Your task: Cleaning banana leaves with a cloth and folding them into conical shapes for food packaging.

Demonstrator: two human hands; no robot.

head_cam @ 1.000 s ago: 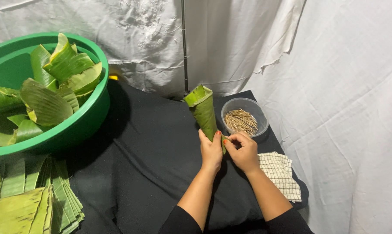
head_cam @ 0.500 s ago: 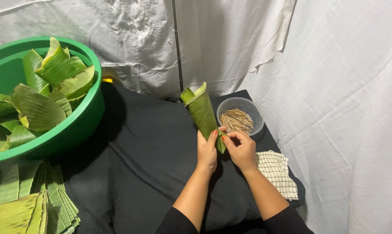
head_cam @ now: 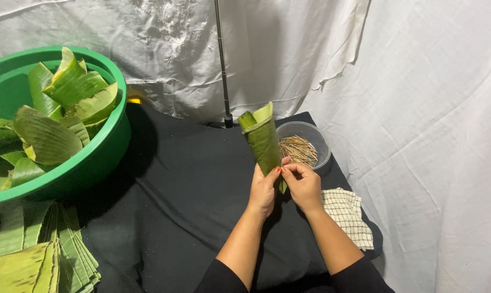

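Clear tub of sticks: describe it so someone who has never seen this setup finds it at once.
Start at the black cloth covering the table and go to its far right corner, by the white sheet backdrop. The clear round tub sits there, just beyond the right hand and the checked cloth. It is the only see-through container, filled with thin pale sticks, unlike the big green basin of leaves.

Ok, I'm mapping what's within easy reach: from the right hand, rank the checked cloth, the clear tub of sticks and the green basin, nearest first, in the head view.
From the right hand:
1. Checked cloth, just to its right and slightly nearer the person.
2. Clear tub of sticks, just beyond it. The first two are nearly level.
3. Green basin, far left.
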